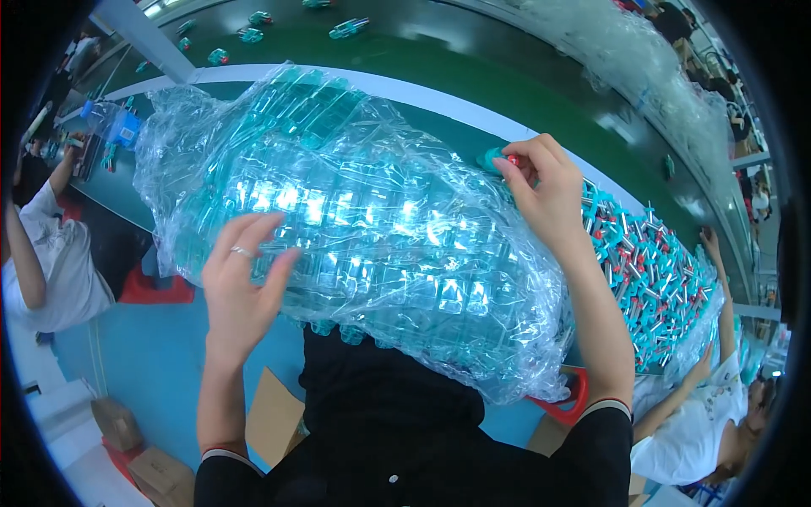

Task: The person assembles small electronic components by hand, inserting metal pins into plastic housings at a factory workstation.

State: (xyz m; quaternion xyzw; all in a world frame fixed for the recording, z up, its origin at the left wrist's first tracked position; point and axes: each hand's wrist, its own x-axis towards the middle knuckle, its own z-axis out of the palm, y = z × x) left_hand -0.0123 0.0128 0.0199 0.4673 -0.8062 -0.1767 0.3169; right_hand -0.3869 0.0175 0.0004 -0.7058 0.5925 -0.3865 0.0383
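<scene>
A large clear plastic bag (384, 253) full of teal transparent plastic pieces, packed in rows, lies across the bench in front of me. Over its left side is my left hand (239, 283), a ring on one finger, fingers apart and holding nothing; whether it touches the film I cannot tell. At the bag's far right edge, my right hand (545, 182) pinches a small teal-and-red plastic part (492, 160). The fingers partly hide this part. Just right of that wrist lies a heap of small teal, red and metallic parts (646, 275).
Beyond the bench runs a green conveyor belt (405, 59) carrying scattered teal parts (349, 29). Co-workers sit at the left (55, 253) and right (697, 414). A blue-and-clear container (114, 123) stands at the far left. Cardboard boxes (160, 475) and red stools (156, 286) are below.
</scene>
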